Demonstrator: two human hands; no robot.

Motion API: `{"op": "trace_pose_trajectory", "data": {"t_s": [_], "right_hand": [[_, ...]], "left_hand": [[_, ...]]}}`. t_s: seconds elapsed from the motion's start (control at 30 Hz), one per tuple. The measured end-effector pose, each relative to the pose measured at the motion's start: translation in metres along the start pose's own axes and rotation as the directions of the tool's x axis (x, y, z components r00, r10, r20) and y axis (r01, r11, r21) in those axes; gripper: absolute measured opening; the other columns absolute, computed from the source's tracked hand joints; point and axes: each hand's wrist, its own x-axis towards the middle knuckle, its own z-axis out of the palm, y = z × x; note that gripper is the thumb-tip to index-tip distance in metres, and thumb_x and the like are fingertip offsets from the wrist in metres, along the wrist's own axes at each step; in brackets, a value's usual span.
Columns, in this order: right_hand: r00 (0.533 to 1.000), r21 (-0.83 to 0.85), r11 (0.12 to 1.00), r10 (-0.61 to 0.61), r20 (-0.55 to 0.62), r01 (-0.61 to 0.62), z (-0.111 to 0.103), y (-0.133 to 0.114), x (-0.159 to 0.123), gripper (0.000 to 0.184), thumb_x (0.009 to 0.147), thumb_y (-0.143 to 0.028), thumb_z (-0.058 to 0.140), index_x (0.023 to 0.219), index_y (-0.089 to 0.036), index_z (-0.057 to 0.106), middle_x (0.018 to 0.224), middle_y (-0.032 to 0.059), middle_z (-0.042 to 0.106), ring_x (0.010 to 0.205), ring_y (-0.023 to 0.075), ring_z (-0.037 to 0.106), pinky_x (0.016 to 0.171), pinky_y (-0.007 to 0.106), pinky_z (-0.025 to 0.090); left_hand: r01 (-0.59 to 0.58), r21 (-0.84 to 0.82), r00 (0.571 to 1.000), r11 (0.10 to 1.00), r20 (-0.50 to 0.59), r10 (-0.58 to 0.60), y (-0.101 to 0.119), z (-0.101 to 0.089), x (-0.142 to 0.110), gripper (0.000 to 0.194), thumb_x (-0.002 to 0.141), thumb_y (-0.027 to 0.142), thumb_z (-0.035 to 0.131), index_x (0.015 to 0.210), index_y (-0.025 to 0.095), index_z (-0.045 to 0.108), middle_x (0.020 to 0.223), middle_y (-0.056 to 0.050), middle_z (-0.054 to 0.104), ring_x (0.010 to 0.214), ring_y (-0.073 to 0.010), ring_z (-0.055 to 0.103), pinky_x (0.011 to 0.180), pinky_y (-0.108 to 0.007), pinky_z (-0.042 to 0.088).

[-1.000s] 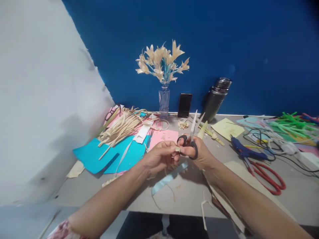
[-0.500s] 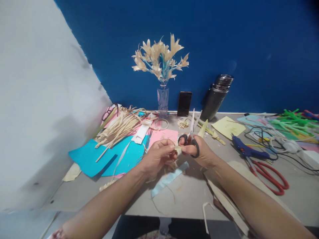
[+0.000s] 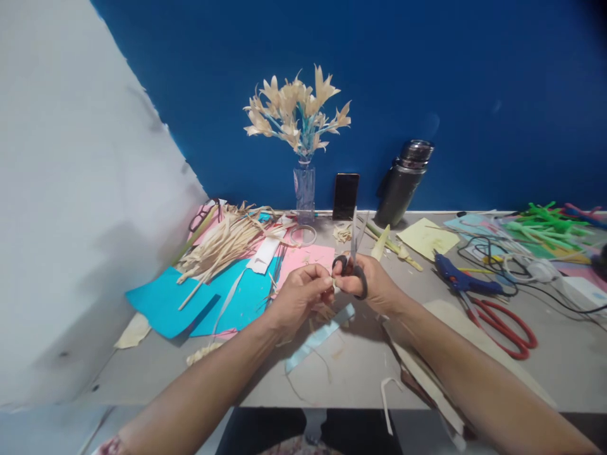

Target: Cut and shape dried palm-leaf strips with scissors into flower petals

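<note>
My left hand (image 3: 300, 294) is closed, its thumb and finger pinching a small pale husk piece (image 3: 334, 282). Close against it, my right hand (image 3: 377, 284) touches the same piece with its fingertips. Black-handled scissors (image 3: 354, 239) hang on the fingers of that right hand, blades slightly apart and pointing away from me. Most of the husk piece is hidden by the fingertips. Under the hands lie husk scraps (image 3: 325, 313) and a light blue paper strip (image 3: 318, 340).
Dried husk strips (image 3: 222, 243) lie on blue paper (image 3: 165, 300) at left. Behind stand a bottle of husk flowers (image 3: 304, 189), a phone (image 3: 346, 196) and a leaning flask (image 3: 403, 186). At right are a glue gun (image 3: 467, 278), red-handled scissors (image 3: 507, 325) and cables (image 3: 493, 249).
The fingertips of both hands have come closer together, and less of the husk piece shows between them. The whole scene sits slightly further left as the view turned.
</note>
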Motion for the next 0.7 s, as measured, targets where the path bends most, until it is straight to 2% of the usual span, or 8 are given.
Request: {"op": "trace_pose_trajectory", "data": {"t_s": [0.13,0.27,0.33,0.43,0.47,0.6,0.7], "right_hand": [[1.0,-0.02,1.0,-0.012,0.019,0.012,0.0002,-0.0001,-0.0008,0.03,0.067,-0.031,0.083,0.084,-0.017,0.063,0.073,-0.0017,0.062,0.064,0.013,0.057,0.061,0.024,0.045],[0.997,0.135,0.99,0.027,0.074,-0.037,0.004,0.0,-0.0023,0.034,0.068,-0.034,0.083,0.084,-0.018,0.059,0.073,0.0,0.065,0.062,0.0168,0.064,0.06,0.028,0.049],[0.995,0.184,0.981,0.042,0.092,-0.059,0.0047,0.0004,-0.0022,0.036,0.067,-0.035,0.084,0.084,-0.018,0.057,0.072,0.0008,0.066,0.061,0.0182,0.066,0.059,0.03,0.051],[0.998,0.18,0.983,0.032,0.062,-0.043,0.0031,0.001,0.0,0.036,0.064,-0.033,0.086,0.081,-0.017,0.058,0.068,-0.0001,0.064,0.058,0.016,0.063,0.058,0.027,0.048],[0.998,0.172,0.984,0.03,0.05,-0.038,0.0024,0.0012,0.0008,0.036,0.064,-0.033,0.086,0.08,-0.017,0.059,0.067,-0.0005,0.063,0.058,0.0152,0.062,0.058,0.026,0.047],[0.998,0.152,0.987,0.038,0.042,-0.044,0.002,0.0002,0.0023,0.036,0.062,-0.033,0.086,0.079,-0.017,0.059,0.065,-0.0009,0.062,0.059,0.0146,0.059,0.056,0.025,0.044],[0.998,0.146,0.988,0.044,0.052,-0.051,0.0032,-0.0019,0.0014,0.036,0.059,-0.033,0.087,0.077,-0.017,0.06,0.067,-0.0006,0.062,0.06,0.0146,0.059,0.057,0.025,0.043]], "left_hand": [[0.038,-0.024,0.999,0.999,-0.015,-0.038,-0.0005,0.0007,0.001,0.027,0.075,0.032,0.079,0.07,0.015,0.058,0.063,-0.001,0.057,0.059,-0.0105,0.052,0.055,-0.021,0.038],[0.08,-0.175,0.99,0.981,0.128,-0.058,-0.0037,-0.0018,0.0024,0.026,0.076,0.03,0.079,0.07,0.015,0.058,0.063,-0.002,0.057,0.059,-0.01,0.052,0.062,-0.023,0.043],[0.103,-0.24,0.986,0.965,0.156,-0.066,-0.0051,-0.0033,0.003,0.028,0.077,0.036,0.076,0.073,0.014,0.06,0.065,-0.003,0.058,0.06,-0.0118,0.054,0.063,-0.025,0.045],[0.099,-0.296,0.986,0.95,0.16,-0.053,-0.0056,-0.0053,0.0029,0.041,0.077,0.054,0.072,0.084,0.014,0.063,0.071,-0.006,0.061,0.065,-0.0169,0.059,0.065,-0.029,0.048],[0.092,-0.289,0.985,0.953,0.167,-0.044,-0.0056,-0.0057,0.0026,0.043,0.076,0.055,0.071,0.087,0.014,0.063,0.073,-0.006,0.061,0.066,-0.0177,0.06,0.065,-0.03,0.048],[0.048,-0.211,0.99,0.976,0.143,-0.018,-0.0069,-0.0052,0.0008,0.022,0.081,0.032,0.073,0.083,0.015,0.059,0.072,-0.003,0.058,0.065,-0.0136,0.057,0.064,-0.025,0.045],[0.069,-0.264,0.986,0.962,0.166,-0.025,-0.0079,-0.0033,0.0004,0.021,0.082,0.026,0.072,0.076,0.015,0.055,0.067,-0.001,0.054,0.062,-0.0114,0.053,0.063,-0.024,0.043]]}}
